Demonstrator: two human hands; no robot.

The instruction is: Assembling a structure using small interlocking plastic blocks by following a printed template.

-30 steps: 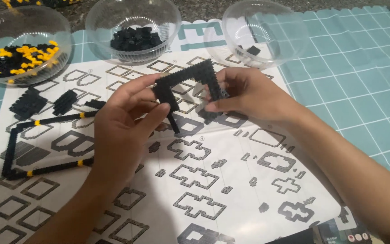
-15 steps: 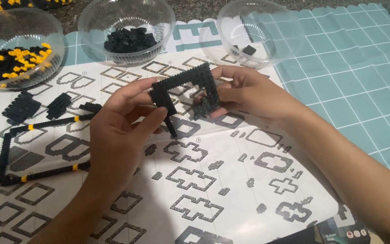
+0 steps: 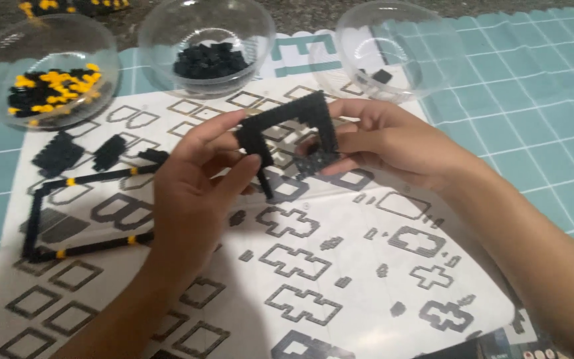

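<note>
Both hands hold a half-built black brick frame above the template sheet.

The left hand [image 3: 191, 193] pinches the left leg of the black brick frame [image 3: 290, 136] between thumb and fingers [image 3: 217, 129]; the right hand [image 3: 393, 143] grips its right leg, fingers closed on a small black piece at the lower end. The frame shows a top bar and two legs, its bottom open, so it looks part-made. On the template sheet [image 3: 340, 279] lies a larger black frame with yellow bricks [image 3: 81, 209], seemingly complete, beside loose black brick clusters [image 3: 58, 153]. Many outlines remain uncovered. Beyond stand a bowl of yellow and black bricks [image 3: 44, 90], a bowl of black bricks [image 3: 207, 60] and a nearly empty bowl [image 3: 393, 46] on the green gridded surface [image 3: 539, 119].
</note>
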